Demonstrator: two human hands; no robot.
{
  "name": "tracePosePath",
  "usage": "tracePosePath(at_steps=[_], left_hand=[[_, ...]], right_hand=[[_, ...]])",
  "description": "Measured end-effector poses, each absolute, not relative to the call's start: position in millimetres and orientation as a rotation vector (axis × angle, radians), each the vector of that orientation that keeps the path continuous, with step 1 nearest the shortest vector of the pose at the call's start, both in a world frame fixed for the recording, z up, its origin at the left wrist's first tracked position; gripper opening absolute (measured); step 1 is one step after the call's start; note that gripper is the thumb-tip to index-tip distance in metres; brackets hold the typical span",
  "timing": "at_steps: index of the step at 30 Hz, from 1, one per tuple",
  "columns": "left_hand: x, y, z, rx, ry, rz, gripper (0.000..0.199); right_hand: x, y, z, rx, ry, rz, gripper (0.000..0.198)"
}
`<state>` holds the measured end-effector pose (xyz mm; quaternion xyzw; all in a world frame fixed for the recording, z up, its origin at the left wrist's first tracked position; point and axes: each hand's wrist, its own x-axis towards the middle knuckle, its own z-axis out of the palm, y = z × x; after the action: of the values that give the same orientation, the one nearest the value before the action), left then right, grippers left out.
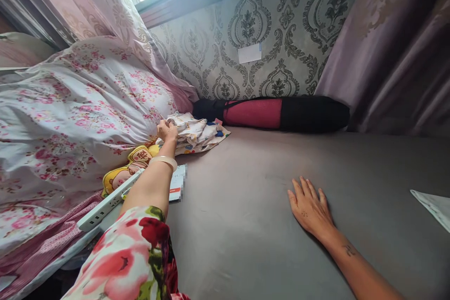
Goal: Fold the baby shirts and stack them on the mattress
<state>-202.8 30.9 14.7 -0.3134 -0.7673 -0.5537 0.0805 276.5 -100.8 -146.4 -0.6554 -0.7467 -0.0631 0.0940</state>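
My left hand (167, 130) reaches forward, fingers closed at the left edge of a crumpled white cloth (191, 127) with a small colourful pattern. The cloth lies in a loose heap on the grey sheet (239, 215). Farther right, my right hand (311, 206) rests flat on that sheet with its fingers spread, holding nothing. Under my left forearm are a white power strip (101, 208) and a phone (178, 183) with a lit screen, both partly hidden. Yellow plush toys (117, 178) sit just left of the forearm.
A black and red rolled bag (253, 113) lies along the papered wall. White flowered bedding (80, 103) is heaped on the left, below a curtain (105, 9) and a window. Another curtain (393, 51) hangs at the right, and a white item (432, 204) lies at the right edge.
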Motion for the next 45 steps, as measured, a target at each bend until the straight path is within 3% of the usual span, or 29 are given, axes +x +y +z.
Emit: tracePosePath(at_steps=[7,18,28,36,41,45], left_hand=[[-160,66,23,-1.126,-1.944,-2.402,0.009],[-73,71,29,-1.442,-1.482,-3.15,0.014],[21,43,45,-2.175,-1.349,-3.19,0.013],[77,-4,76,-2.875,-1.362,-2.943,0.011],[99,-25,45,-3.265,-1.696,-2.734,0.023],[111,-29,6,-3.207,-2.096,-2.683,0.037]], right_hand=[[276,-102,-146,-1.95,-2.227,-0.223,0.06],[275,-104,-140,-1.953,-2.211,-0.155,0.055],[277,-106,-135,-1.888,-2.141,-0.009,0.053],[299,-88,-131,-1.683,-1.656,0.471,0.049],[308,-79,-124,-1.427,-1.182,0.768,0.042],[303,-87,-103,-1.247,-1.013,0.969,0.054]])
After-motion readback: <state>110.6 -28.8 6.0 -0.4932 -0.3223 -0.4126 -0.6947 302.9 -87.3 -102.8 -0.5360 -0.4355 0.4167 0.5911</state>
